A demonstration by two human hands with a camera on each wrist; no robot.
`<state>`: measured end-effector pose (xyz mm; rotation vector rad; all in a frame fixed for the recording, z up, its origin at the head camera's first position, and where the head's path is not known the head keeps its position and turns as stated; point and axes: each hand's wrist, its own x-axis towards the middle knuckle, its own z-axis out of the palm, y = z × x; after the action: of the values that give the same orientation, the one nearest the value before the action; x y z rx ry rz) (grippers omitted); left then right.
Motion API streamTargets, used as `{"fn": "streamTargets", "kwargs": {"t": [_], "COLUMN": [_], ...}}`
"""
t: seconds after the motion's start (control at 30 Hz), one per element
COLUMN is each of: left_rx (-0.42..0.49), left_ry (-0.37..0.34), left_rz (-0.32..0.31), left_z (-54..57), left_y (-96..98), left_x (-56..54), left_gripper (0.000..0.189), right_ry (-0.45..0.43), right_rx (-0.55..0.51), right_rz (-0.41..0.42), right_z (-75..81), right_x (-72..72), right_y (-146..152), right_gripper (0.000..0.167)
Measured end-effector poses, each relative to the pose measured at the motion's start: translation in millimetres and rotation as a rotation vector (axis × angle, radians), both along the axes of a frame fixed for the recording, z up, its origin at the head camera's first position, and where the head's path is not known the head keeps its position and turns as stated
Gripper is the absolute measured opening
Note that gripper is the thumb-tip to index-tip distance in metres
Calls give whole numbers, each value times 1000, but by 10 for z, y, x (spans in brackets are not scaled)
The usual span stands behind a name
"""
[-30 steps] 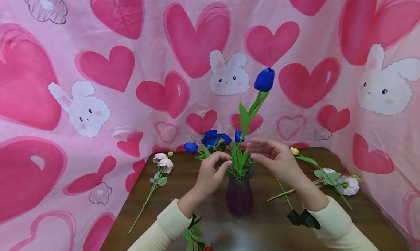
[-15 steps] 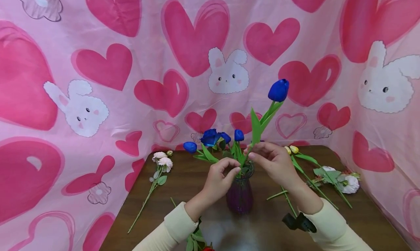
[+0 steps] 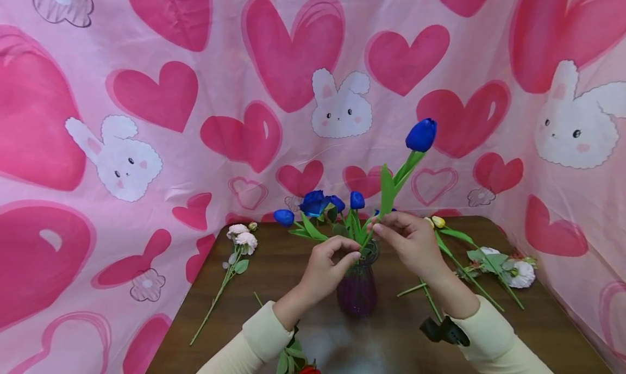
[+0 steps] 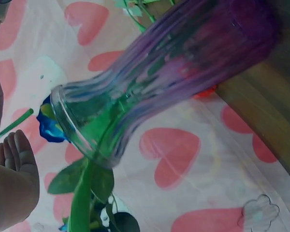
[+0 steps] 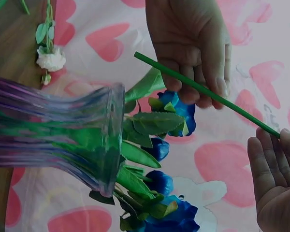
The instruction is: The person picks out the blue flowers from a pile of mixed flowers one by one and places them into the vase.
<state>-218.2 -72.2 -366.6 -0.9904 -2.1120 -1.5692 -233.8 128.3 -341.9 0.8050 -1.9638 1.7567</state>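
Note:
A blue tulip (image 3: 420, 136) on a green stem is held slanting above the vase (image 3: 357, 292). Thumb and fingers of my right hand (image 3: 411, 243) pinch its stem below the leaves. My left hand (image 3: 326, 268) is lower on the same stem (image 5: 169, 71), thumb and index finger closed around it near the cut end. That end pokes out free beside the glass rim in the right wrist view. Standing in the purple-tinted vase are a blue rose (image 3: 313, 203) and several blue tulips with green leaves (image 5: 157, 123).
Pale pink flowers (image 3: 244, 243) lie on the brown table (image 3: 235, 330) at left. White flowers (image 3: 520, 276) and yellow tulips (image 3: 438, 222) lie at right. A red flower (image 3: 310, 369) with leaves is at the front edge. Heart-and-rabbit cloth (image 3: 274, 48) hangs behind.
The held tulip has shifted right and downward. My left hand has moved right, towards the vase mouth. My right hand's fingers have closed in on the stem.

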Motion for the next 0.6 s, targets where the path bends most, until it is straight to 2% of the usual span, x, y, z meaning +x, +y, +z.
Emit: {"fn": "streamTargets", "kwargs": {"t": [0.07,0.17,0.33,0.4,0.47,0.53,0.6], "left_rx": [12,17,-22,-66,-121,-190,-261], "left_ry": [-2,0,10,24,17,-26,-98], "left_rz": [6,33,93,99,85,74,77], "left_z": [28,7,-262,-389,-455,-503,-549], "left_y": [-42,-119,-309,-391,-463,-516,-553], "left_x": [24,21,-130,-203,-237,-251,-268], "left_gripper": [10,10,9,9,12,18,27], "right_ry": [15,14,19,38,47,56,54], "right_rx": [5,-6,-53,-65,-82,-92,-95], "right_rz": [-16,-44,-55,-59,-68,-81,-100], "right_z": [18,53,105,112,108,99,84], "right_x": [-8,-17,-30,-36,-38,-38,-32], "right_y": [12,44,116,144,164,179,185], "right_gripper": [8,10,13,12,12,12,12]}}
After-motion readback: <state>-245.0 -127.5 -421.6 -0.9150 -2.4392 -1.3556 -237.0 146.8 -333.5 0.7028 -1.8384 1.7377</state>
